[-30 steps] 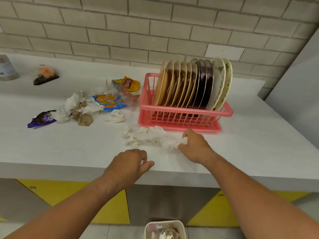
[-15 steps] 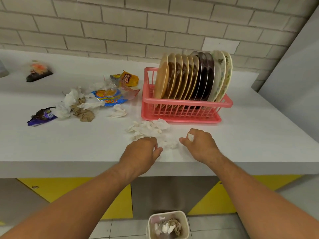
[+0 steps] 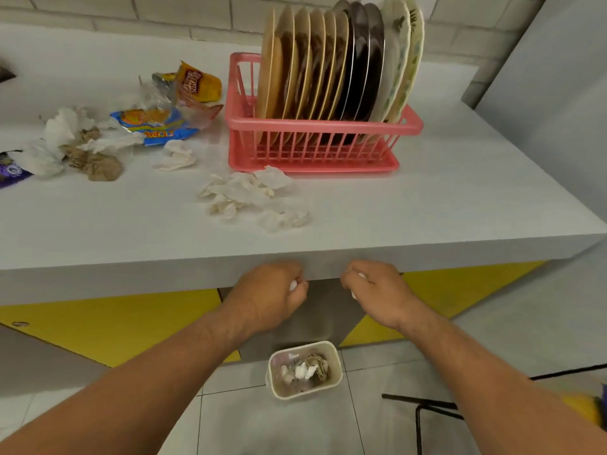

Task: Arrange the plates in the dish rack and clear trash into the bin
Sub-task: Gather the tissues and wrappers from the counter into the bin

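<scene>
From my remote seat, the plates are done: all of them stand on edge, packed side by side in the pink dish rack. I take the rack as my reference.

Both hands are in front of the rack and lower, off the counter and past its front edge. The left hand has its fingers curled in against the thumb, pinching the left scrap of white tissue. The right hand is closed the same way on the right scrap. A tight curl makes sense, since light paper slips out of a loose hand.

The bin sits on the floor below and in front of the rack, roughly under the gap between my hands, with paper already in it. I judge this to be the carry-and-drop step, and both hands need to come lower and inward before they let go, or the scraps may drift past the rim.

Plenty is left. The crumpled tissues lie just in front of the rack. To its left are the snack wrappers, a brown paper wad and a purple wrapper.
</scene>
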